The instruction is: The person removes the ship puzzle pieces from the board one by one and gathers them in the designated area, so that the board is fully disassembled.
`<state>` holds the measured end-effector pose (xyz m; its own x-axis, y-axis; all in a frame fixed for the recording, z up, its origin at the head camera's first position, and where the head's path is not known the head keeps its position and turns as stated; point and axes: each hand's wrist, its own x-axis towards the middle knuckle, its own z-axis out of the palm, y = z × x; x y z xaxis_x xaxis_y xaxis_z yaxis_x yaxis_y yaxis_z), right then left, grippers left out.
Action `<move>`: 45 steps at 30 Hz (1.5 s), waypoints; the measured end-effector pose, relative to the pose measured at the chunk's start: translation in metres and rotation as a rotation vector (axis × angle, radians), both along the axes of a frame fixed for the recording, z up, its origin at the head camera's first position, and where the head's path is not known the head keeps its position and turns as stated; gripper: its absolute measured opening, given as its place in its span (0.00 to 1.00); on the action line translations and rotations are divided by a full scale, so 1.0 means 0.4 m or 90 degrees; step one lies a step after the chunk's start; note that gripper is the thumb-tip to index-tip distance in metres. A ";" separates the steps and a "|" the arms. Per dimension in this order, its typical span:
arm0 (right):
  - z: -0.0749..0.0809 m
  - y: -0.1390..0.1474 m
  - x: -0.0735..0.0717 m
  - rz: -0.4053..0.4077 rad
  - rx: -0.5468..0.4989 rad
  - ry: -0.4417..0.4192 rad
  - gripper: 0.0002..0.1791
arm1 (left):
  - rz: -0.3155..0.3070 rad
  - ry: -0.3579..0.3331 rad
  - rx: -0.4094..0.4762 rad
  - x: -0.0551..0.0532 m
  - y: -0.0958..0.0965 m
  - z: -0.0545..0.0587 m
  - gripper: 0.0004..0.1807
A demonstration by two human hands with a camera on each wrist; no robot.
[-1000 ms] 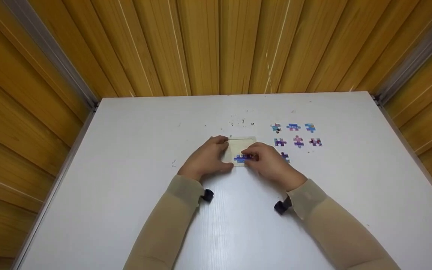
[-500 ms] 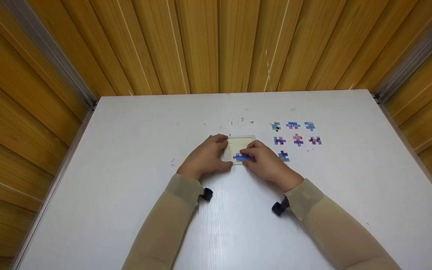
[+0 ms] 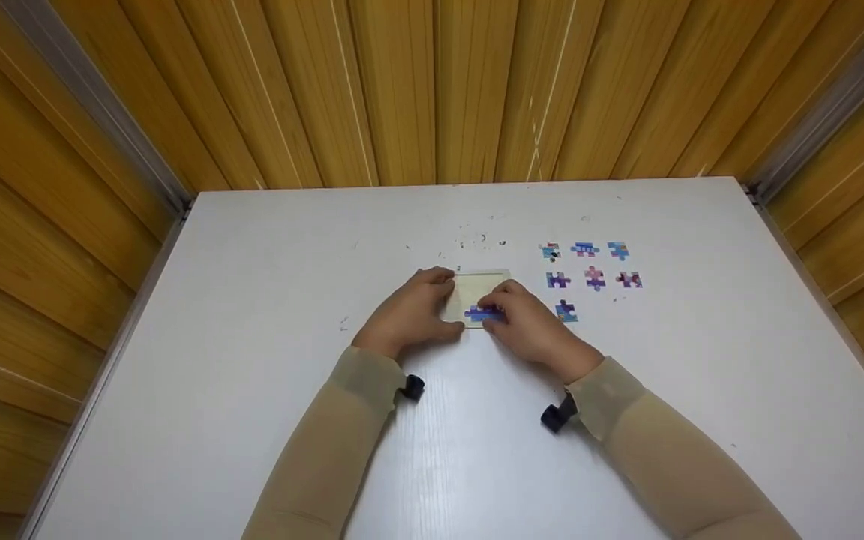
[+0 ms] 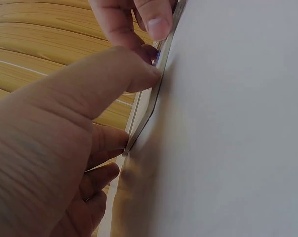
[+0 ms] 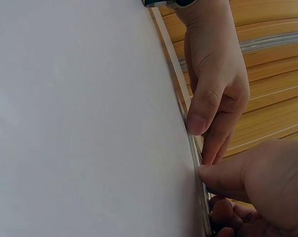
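Note:
A shallow pale puzzle tray point(image 3: 477, 282) lies on the white table, with joined blue and purple jigsaw pieces point(image 3: 475, 313) along its near edge. My left hand point(image 3: 413, 311) grips the tray's left side, thumb at the near edge and fingers at the far-left corner. My right hand point(image 3: 533, 322) pinches a jigsaw piece at the tray's near right corner; its fingers partly hide it. In the left wrist view, the left hand point(image 4: 55, 118) holds the tray's rim point(image 4: 156, 94). In the right wrist view, the right thumb of the right hand point(image 5: 272, 182) touches the tray edge.
Several loose jigsaw pieces point(image 3: 595, 278) lie in rows to the right of the tray. Small dark specks point(image 3: 482, 240) mark the white table point(image 3: 289, 262) behind it. Wood-look panel walls point(image 3: 402, 90) stand at the back and both sides.
The right hand has shifted slightly left at the tray's near right corner, uncovering more of the loose piece beside it. The left hand keeps its hold on the tray.

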<state>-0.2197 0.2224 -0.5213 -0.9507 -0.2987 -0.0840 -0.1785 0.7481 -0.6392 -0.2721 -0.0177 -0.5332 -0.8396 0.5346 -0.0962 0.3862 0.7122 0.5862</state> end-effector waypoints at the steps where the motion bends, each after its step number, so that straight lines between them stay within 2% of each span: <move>1: 0.000 0.000 0.000 -0.001 -0.003 -0.002 0.20 | -0.001 0.001 0.001 -0.001 0.000 0.000 0.49; 5: 0.000 -0.002 -0.002 -0.004 -0.009 -0.004 0.19 | 0.002 0.004 -0.001 -0.001 -0.001 0.000 0.49; 6: -0.001 -0.003 -0.003 -0.005 -0.009 -0.004 0.19 | 0.007 0.000 -0.007 0.008 0.002 0.018 0.48; 8: -0.004 -0.003 -0.004 -0.007 -0.008 -0.004 0.19 | 0.008 0.002 -0.012 0.010 0.002 0.020 0.49; 16: -0.007 -0.003 -0.002 -0.011 -0.012 -0.001 0.19 | 0.006 0.013 -0.018 0.014 0.002 0.018 0.49; 26: -0.004 -0.006 0.006 -0.017 -0.020 0.010 0.19 | 0.010 0.004 -0.019 0.018 0.001 0.018 0.50; 45: -0.001 0.000 0.003 -0.010 -0.029 0.026 0.20 | 0.000 0.010 -0.012 0.011 -0.001 0.017 0.49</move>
